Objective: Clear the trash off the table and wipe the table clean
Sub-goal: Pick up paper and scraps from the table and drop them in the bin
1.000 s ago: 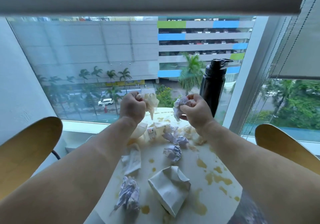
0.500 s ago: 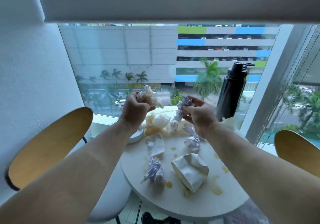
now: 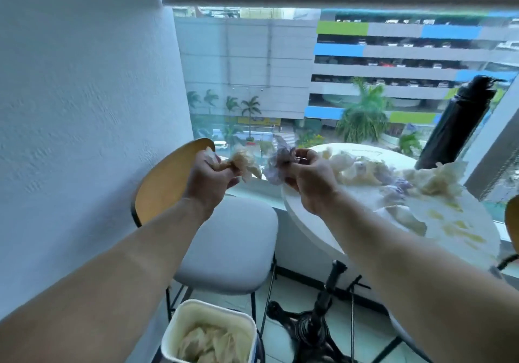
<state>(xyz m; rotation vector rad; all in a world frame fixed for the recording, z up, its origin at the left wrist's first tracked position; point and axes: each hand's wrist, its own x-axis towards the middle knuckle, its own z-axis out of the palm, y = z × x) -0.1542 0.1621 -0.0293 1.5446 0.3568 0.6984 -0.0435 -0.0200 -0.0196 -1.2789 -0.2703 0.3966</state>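
Fingers of my left hand (image 3: 209,177) curl round a stained tissue wad (image 3: 245,162); my right hand (image 3: 311,178) pinches a purplish paper ball (image 3: 280,166) just beside it. More crumpled trash (image 3: 368,170) lies on the table (image 3: 365,194) right of my fingers, the bin (image 3: 170,334) well below them

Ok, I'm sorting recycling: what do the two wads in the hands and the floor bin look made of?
The cream wad in the left hand: probably tissue or napkin, matte, softly crumpled. The purple-marked wad in the right hand: likely printed paper, crisper creases. The bin: seemingly smooth cream plastic, rounded corners, slight sheen.
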